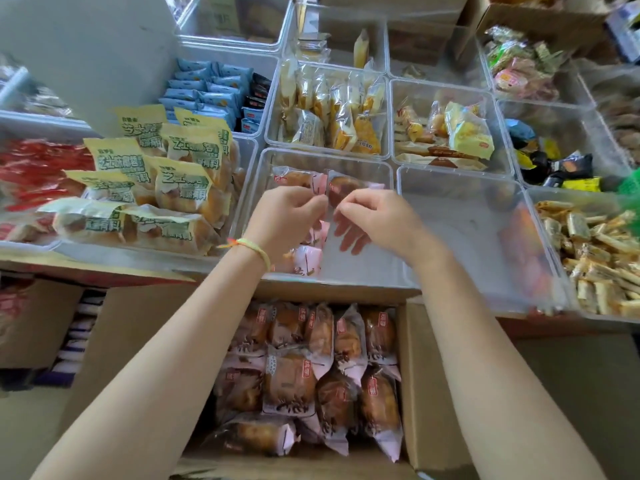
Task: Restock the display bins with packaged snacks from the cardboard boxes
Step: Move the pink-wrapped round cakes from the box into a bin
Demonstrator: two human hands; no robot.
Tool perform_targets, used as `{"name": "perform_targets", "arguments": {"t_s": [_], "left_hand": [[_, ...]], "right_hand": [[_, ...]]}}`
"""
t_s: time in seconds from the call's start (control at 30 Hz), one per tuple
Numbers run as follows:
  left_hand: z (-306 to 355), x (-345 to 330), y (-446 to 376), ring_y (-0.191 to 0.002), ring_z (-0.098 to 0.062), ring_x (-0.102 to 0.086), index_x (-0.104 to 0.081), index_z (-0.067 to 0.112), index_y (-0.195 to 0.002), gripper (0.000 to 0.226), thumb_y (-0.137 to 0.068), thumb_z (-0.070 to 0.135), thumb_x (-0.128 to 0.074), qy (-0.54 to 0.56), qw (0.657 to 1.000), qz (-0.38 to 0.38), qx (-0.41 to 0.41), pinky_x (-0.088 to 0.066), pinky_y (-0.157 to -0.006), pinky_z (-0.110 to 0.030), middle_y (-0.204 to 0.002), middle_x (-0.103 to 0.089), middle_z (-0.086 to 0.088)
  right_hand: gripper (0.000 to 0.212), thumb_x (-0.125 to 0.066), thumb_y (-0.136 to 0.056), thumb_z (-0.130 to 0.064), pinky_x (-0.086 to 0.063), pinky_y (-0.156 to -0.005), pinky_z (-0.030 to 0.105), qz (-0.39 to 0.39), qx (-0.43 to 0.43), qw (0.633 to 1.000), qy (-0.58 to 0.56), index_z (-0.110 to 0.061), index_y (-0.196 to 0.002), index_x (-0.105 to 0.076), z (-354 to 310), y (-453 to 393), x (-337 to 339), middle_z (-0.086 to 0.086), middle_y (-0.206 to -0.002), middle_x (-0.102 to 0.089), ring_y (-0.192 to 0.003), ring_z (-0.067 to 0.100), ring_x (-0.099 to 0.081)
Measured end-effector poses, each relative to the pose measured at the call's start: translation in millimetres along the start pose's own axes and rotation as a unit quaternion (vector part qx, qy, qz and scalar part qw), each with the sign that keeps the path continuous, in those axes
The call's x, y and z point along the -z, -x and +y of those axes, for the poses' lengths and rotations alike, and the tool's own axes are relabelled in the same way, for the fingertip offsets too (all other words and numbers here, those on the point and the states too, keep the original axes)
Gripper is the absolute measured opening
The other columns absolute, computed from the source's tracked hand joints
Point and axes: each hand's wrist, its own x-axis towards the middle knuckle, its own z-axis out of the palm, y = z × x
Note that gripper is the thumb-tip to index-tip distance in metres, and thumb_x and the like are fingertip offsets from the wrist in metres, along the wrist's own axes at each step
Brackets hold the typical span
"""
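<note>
Both hands [329,216] pinching 1 upright snack pack [330,209], long axis vertical, over clear bin [360,271]

Clear plastic display bin [388,174] is sitting at the front of the counter, holding a few pink-and-clear wrapped pastry packs: 2 [313,180] are lying side by side along its far wall, others [306,259] are resting near its left front corner, partly hidden. Open cardboard box [414,375] is sitting just below the bin, packed with the same brown pastry packs [311,372] lying in overlapping rows.
</note>
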Motion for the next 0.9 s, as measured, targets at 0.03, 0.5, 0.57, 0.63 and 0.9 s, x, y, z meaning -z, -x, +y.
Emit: {"name": "perform_targets", "arguments": {"t_s": [0.03, 0.5, 0.57, 0.63, 0.9], "left_hand": [[4.2, 5.0, 18.3, -0.057, -0.025, -0.066, -0.071, 0.008, -0.068, 0.035, -0.093, 0.027, -0.056, 0.03, 1.0, -0.007, 0.004, -0.053, -0.056, -0.031, -0.064, -0.07, -0.003], [-127.8, -43.3, 120.6, -0.108, -0.025, -0.06, -0.068, 0.011, -0.112, 0.031, -0.095, 0.024, -0.045, -0.246, 0.899, -0.34, 0.124, -0.046, -0.087, -0.028, -0.112, -0.066, -0.003], [-143.2, -48.8, 130.2, -0.111, -0.025, -0.059, -0.063, 0.016, -0.123, 0.034, -0.093, 0.023, -0.047, -0.26, 0.886, -0.364, 0.122, -0.047, -0.087, -0.029, -0.124, -0.064, -0.005], [-151.0, -55.0, 139.6, -0.111, -0.028, -0.059, -0.058, 0.016, -0.129, 0.038, -0.092, 0.021, -0.052, -0.272, 0.877, -0.379, 0.116, -0.047, -0.084, -0.03, -0.126, -0.062, -0.008], [-163.6, -65.1, 147.1, -0.12, -0.03, -0.051, -0.06, 0.017, -0.124, 0.044, -0.089, 0.043, -0.063, -0.312, 0.878, -0.344, 0.112, -0.047, -0.095, -0.038, -0.13, -0.056, -0.011]], "right_hand": [[0.025, -0.049, -0.102, -0.016, -0.061, -0.066, 0.039, -0.026, -0.001, 0.999, -0.027, -0.004, -0.089, -0.068, -2.2, 19.3, -5.5, 0.015, -0.083, -0.074, -0.071, 0.03, -0.073], [0.053, -0.057, -0.097, -0.037, -0.046, -0.102, 0.035, -0.186, -0.249, 0.924, 0.224, -0.016, -0.144, -0.042, 129.8, 77.2, -157.1, 0.012, -0.131, -0.057, -0.113, 0.027, -0.058], [0.045, -0.058, -0.097, -0.028, -0.053, -0.089, 0.038, -0.174, -0.232, 0.927, 0.238, -0.017, -0.139, -0.047, 135.8, 80.2, -173.5, 0.008, -0.133, -0.056, -0.102, 0.023, -0.06], [0.047, -0.056, -0.097, -0.023, -0.051, -0.084, 0.035, -0.147, -0.222, 0.93, 0.254, -0.015, -0.142, -0.043, 140.7, 81.7, -187.6, 0.009, -0.142, -0.049, -0.107, 0.026, -0.059], [0.082, -0.057, -0.097, -0.014, -0.04, -0.054, 0.024, -0.046, -0.271, 0.94, 0.204, -0.016, -0.158, -0.002, 153.1, 92.3, -203.2, 0.015, -0.133, -0.058, -0.081, 0.019, -0.06]]}}
